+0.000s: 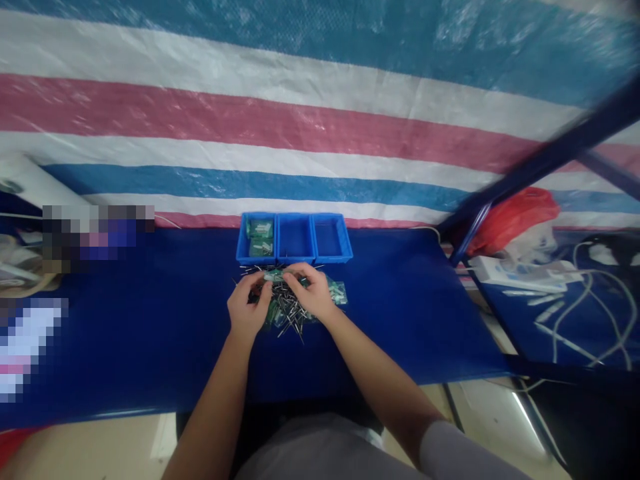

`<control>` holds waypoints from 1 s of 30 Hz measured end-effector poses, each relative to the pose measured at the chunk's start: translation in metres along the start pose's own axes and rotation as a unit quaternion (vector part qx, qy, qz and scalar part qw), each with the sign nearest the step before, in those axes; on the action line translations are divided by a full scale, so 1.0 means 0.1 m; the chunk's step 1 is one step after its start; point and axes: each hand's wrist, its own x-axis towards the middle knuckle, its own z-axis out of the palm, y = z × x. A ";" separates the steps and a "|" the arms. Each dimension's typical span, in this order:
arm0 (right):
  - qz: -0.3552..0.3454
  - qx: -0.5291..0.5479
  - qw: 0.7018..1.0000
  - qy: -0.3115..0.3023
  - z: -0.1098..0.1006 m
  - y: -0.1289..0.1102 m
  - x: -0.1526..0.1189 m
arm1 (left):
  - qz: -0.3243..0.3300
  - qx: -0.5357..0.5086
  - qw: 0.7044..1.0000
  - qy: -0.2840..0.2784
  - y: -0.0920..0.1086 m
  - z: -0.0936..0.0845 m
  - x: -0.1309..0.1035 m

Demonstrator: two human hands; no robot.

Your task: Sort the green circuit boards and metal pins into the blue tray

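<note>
Between my hands is a small greenish see-through plastic packet (274,275) with pale contents, pinched at its two ends. My left hand (246,305) grips the left end with thumb and fingers. On the other end, my right hand (311,292) is closed, its thumb and forefinger at the packet. Below lies a loose heap of thin dark and silvery rods (293,313), whose exact kind I cannot make out. More greenish packets (339,292) poke out beside my right hand and under the heap.
Three joined blue bins (295,260) stand behind the heap on the blue table (400,320); the left bin holds greenish packets (261,237). A striped plastic sheet (300,127) hangs behind. To the right are a blue metal frame (473,230), a red bag (520,217) and white cables (590,313).
</note>
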 end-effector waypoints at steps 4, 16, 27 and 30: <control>0.005 -0.009 1.000 0.001 0.01 0.00 0.01 | -0.042 -0.032 0.999 0.004 -0.01 0.03 -0.02; 0.050 0.039 0.998 -0.007 0.04 0.02 0.03 | -0.134 0.112 0.976 0.131 -0.03 -0.06 1.10; 0.053 0.050 0.997 0.001 0.03 0.02 0.05 | -0.150 0.248 0.957 -0.010 -0.18 0.09 1.53; 0.053 0.049 0.997 0.001 0.04 0.03 0.05 | -0.120 0.271 0.954 -0.041 -0.17 0.13 1.57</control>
